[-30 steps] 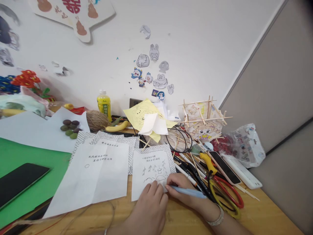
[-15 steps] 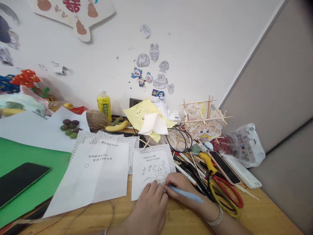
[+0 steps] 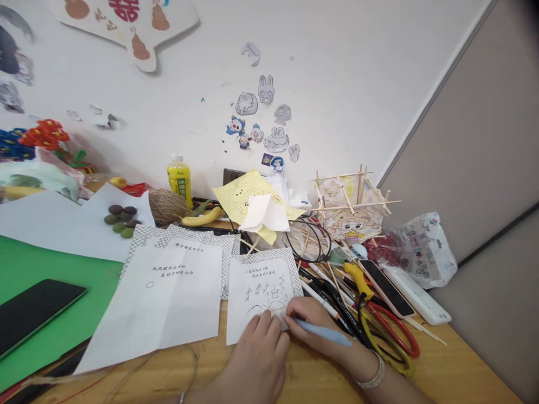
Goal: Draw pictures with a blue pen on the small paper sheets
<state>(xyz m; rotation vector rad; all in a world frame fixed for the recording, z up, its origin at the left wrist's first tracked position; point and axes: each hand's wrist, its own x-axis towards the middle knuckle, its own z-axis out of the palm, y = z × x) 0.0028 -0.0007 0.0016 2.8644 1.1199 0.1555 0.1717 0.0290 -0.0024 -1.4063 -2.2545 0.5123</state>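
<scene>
A small white sheet point(image 3: 244, 303) with a cross-hatched border, handwriting and line drawings of plants and hills lies on the wooden table. My left hand point(image 3: 260, 348) rests flat on its lower part, fingers extended and slightly apart. At the sheet's lower right edge, my right hand point(image 3: 311, 322) is closed on a light blue pen point(image 3: 326, 332), whose tip is hidden by the fingers. A larger white sheet point(image 3: 185, 314) with writing and a small circle lies to the left.
Pens point(image 3: 322, 297), scissors point(image 3: 393, 336) and a phone point(image 3: 386, 288) crowd the right side. Behind stand a yellow bottle point(image 3: 179, 179) and a stick-and-paper model point(image 3: 351, 210). A black phone point(image 3: 37, 311) lies on green paper point(image 3: 96, 280) at left.
My right hand has shifted very slightly to the right with the pen. My left hand stays in place on the sheet.
</scene>
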